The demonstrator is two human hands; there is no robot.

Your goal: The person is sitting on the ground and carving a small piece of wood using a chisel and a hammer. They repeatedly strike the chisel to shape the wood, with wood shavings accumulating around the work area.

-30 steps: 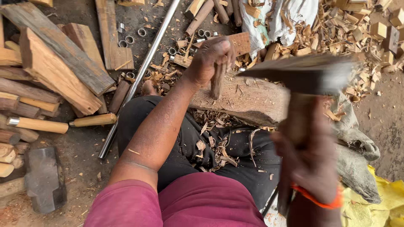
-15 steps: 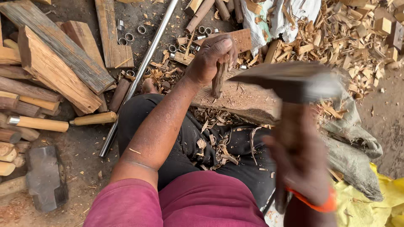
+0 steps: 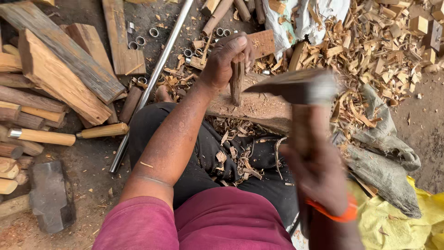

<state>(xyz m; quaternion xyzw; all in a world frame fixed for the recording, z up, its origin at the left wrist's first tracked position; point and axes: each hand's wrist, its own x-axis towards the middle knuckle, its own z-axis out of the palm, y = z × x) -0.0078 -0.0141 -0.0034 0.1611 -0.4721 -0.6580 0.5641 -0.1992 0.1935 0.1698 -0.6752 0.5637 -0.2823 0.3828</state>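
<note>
The left hand (image 3: 226,58) is closed around a short wooden stick (image 3: 237,83) and holds it upright on the wooden block (image 3: 252,106) that lies across the person's legs. The right hand (image 3: 319,178) grips the handle of an adze-like tool (image 3: 296,88), raised just beside the stick; the blade is blurred, so its edge is perhaps not clear. The left fingers are very near the blade's path, so a slightly wrong stroke could cut them or knock the stick over.

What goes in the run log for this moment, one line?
left hand: holds short brown wooden stick upright on wooden block | right hand: grips blurred wooden-handled adze
</note>
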